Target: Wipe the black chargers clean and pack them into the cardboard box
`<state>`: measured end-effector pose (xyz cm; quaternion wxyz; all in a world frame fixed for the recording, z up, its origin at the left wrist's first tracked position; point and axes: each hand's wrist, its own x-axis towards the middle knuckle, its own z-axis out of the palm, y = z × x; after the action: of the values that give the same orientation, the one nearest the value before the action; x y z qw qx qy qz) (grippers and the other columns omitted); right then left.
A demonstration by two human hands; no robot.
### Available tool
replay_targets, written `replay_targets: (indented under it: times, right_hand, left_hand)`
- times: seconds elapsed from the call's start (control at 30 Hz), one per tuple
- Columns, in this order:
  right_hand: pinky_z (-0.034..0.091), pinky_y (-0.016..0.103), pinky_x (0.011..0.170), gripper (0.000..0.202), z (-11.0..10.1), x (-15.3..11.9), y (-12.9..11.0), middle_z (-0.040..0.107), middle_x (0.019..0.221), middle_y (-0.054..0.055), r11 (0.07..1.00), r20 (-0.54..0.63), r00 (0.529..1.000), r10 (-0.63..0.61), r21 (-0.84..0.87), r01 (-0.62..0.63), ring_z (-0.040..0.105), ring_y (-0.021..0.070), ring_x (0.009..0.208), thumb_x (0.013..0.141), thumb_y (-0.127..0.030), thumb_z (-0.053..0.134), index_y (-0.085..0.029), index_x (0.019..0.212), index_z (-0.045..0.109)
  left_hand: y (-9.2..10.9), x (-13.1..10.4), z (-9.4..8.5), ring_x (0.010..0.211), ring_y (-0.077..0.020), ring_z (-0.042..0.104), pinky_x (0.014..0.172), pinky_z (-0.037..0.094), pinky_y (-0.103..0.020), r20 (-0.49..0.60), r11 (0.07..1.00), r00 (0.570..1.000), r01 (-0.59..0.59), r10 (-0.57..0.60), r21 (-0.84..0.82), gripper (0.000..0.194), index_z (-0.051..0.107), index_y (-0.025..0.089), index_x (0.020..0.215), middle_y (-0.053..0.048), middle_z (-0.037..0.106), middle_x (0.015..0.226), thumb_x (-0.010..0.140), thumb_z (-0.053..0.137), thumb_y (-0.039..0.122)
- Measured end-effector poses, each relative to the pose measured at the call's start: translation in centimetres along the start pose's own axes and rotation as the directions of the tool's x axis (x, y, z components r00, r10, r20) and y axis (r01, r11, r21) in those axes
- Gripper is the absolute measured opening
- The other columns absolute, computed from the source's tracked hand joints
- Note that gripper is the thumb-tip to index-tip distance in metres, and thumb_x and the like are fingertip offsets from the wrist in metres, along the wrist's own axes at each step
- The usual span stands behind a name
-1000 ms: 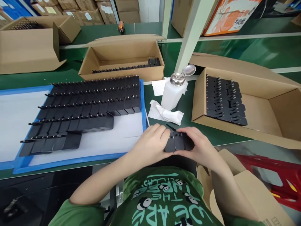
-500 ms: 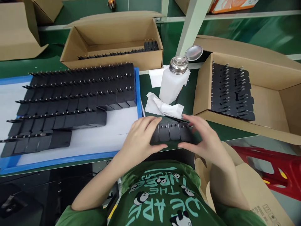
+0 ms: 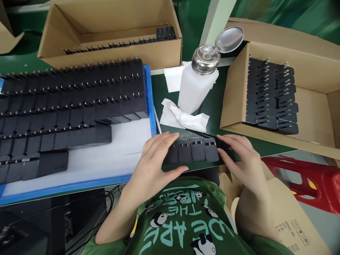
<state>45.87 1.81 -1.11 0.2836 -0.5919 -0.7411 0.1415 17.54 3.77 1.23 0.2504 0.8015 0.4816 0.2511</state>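
Basically, L hand wide open by blk blocks, R hand half-open.

Around you is a green table with a pale post rising behind it. A red stool stands on the gray floor to the right.

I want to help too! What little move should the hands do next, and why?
Maybe lift the black tweezers with the right hand: its fingertips are by their end, and four black plug adapters sit in a row beside the left hand.
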Motion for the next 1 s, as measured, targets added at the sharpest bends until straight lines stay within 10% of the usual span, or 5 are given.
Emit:
replay_targets:
  times: [0.37,0.67,1.0]
  right_hand:
    - [0.052,0.053,0.102,0.056,-0.7,2.0,-3.4,0.067,0.128,0.012,0.958,-0.059,0.961,-0.271,0.08,0.275,0.062,0.0324,0.12,0.088,-0.019,0.074,-0.023,0.141,0.057]
    - [0.055,0.059,0.091,0.051,-0.3,1.2,-1.2,0.072,0.115,0.012,0.943,-0.381,0.904,-0.193,0.183,0.278,0.066,0.038,0.112,0.081,-0.021,0.078,-0.024,0.131,0.07]
    - [0.054,0.057,0.092,0.044,0.3,0.4,-0.8,0.073,0.112,0.01,0.947,-0.41,0.907,-0.097,0.242,0.211,0.066,0.0368,0.11,0.083,-0.013,0.073,-0.027,0.124,0.072]
  left_hand:
    - [-0.3,1.1,0.8,0.137,-0.0307,0.05,0.116,0.039,-0.047,0.07,0.994,0.993,-0.102,0.099,0.04,0.064,0.042,0.018,0.147,-0.013,0.061,0.14,0.092,0.074,0.031]
    - [1.3,1.2,-0.8,0.12,-0.023,0.061,0.117,0.039,-0.041,-0.046,0.966,0.972,-0.234,0.231,-0.108,0.049,0.053,0.014,0.133,-0.012,0.067,0.125,0.091,0.075,0.023]
    - [2.8,1.3,-4.7,0.12,-0.0208,0.06,0.111,0.048,-0.036,-0.178,0.958,0.944,-0.287,0.278,-0.027,0.05,0.054,0.013,0.133,-0.013,0.064,0.124,0.088,0.076,0.016]
